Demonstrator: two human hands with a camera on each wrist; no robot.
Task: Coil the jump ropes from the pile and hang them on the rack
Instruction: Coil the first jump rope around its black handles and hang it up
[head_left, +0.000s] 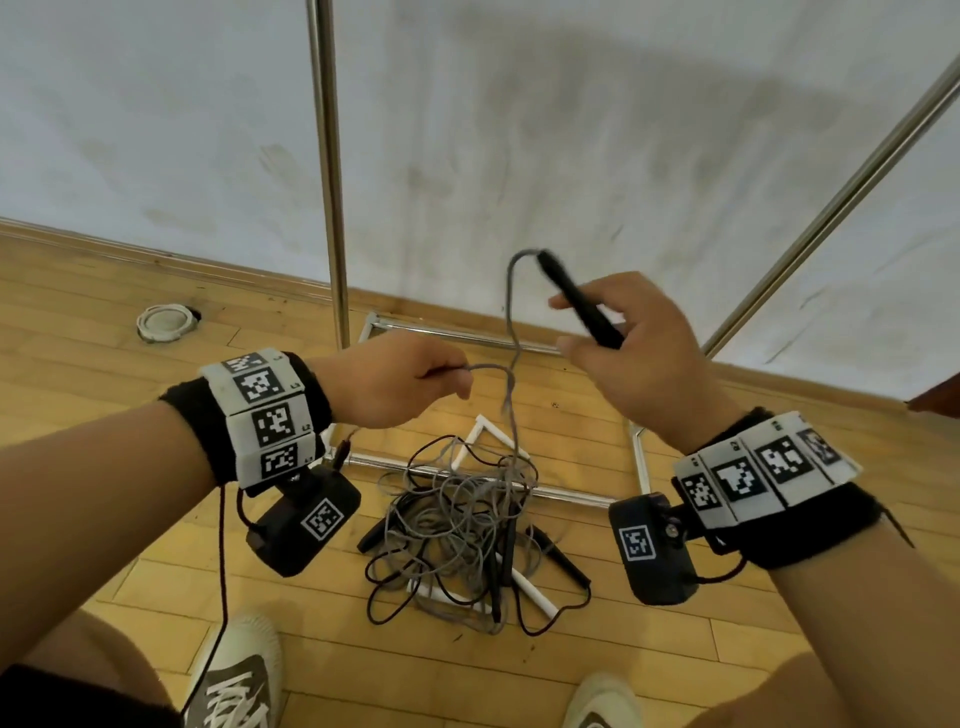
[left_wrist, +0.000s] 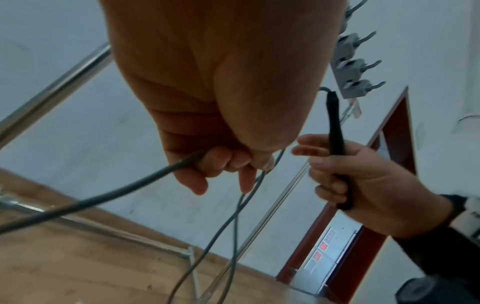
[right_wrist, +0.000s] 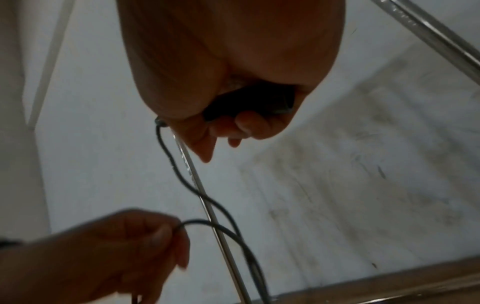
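Note:
A tangled pile of jump ropes (head_left: 462, 525), grey and black cords with black handles, lies on the wooden floor between my feet and the rack base. My right hand (head_left: 628, 353) grips one black handle (head_left: 579, 301) that points up and to the left. Its grey cord (head_left: 511, 332) arcs out of the handle tip and drops to the pile. My left hand (head_left: 410, 379) pinches that cord (left_wrist: 182, 162) a short way down, forming a small loop. In the right wrist view the handle (right_wrist: 249, 102) sits inside curled fingers.
The metal rack's upright pole (head_left: 327, 171) stands behind my left hand, and a slanted pole (head_left: 831, 208) crosses at the right. Its base bars (head_left: 467, 335) frame the pile. A round white floor fitting (head_left: 165, 322) lies far left. My shoes (head_left: 234, 675) are near the bottom edge.

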